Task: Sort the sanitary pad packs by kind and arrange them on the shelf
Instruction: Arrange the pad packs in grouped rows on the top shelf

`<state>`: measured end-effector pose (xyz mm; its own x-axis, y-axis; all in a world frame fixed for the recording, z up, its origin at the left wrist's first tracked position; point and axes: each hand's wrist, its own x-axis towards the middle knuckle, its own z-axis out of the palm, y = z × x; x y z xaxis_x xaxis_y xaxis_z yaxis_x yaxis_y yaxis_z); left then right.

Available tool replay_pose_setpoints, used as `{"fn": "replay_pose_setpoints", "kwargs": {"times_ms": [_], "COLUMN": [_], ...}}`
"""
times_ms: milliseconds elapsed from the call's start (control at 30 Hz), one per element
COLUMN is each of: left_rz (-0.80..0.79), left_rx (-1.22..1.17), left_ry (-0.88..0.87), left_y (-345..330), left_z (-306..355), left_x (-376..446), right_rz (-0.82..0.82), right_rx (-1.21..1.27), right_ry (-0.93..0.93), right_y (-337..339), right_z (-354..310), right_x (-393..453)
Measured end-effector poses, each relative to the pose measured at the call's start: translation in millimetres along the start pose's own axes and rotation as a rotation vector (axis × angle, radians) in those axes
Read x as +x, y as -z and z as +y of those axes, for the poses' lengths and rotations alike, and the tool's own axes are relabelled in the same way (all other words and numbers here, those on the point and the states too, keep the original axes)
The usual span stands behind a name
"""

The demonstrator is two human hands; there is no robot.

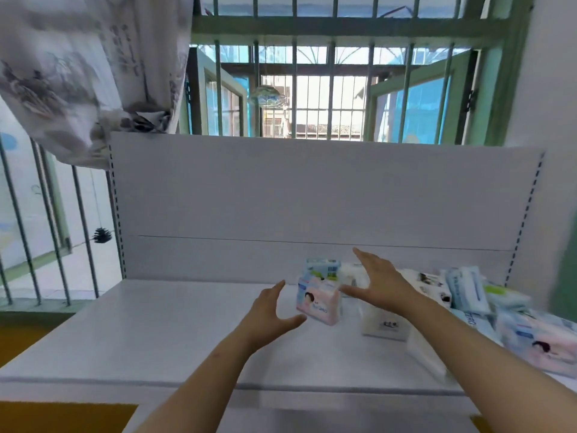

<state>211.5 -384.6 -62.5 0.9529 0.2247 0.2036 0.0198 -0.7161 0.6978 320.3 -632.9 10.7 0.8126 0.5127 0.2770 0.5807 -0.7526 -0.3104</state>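
Fingers point(362, 256) of both hands were spread, grasping nothing: left hand point(268, 310) and right hand point(379, 284) flanked a pink pad pack point(318, 303) upright on the white shelf point(156, 332), blue-green pack point(323, 268) behind it. More packs point(468, 292) piled at right.

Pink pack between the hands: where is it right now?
Head view, centre-right of the shelf: the pink pack stands between both open hands, a blue pack just behind it.

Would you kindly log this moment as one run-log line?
left hand: open, beside pink pack | right hand: open, other side | pink pack: upright on shelf | unsorted packs: right
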Motion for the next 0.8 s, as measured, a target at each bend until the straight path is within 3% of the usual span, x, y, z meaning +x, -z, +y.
{"fn": "replay_pose_setpoints", "kwargs": {"times_ms": [267,400,500,667,800], "left_rz": [-0.062,-0.087,-0.213,-0.402,-0.425], "left_rx": [0.062,0.014,-0.023,-0.066,-0.121], "left_ry": [0.059,0.014,0.003,0.007,-0.040], "left_y": [-18,-22,-26,-34,-25], "left_z": [-34,-32,-30,-24,-23], "left_x": [98,135,153,163,163], "right_rz": [-0.200,-0.252,-0.285,-0.241,-0.152], "right_rx": [-0.086,-0.123,-0.135,-0.385,-0.369], "right_ry": [-0.011,0.095,0.173,0.269,0.297], "right_y": [-36,-50,-65,-91,-88], "right_z": [52,59,56,51,37], "right_x": [138,176,192,207,199]}}
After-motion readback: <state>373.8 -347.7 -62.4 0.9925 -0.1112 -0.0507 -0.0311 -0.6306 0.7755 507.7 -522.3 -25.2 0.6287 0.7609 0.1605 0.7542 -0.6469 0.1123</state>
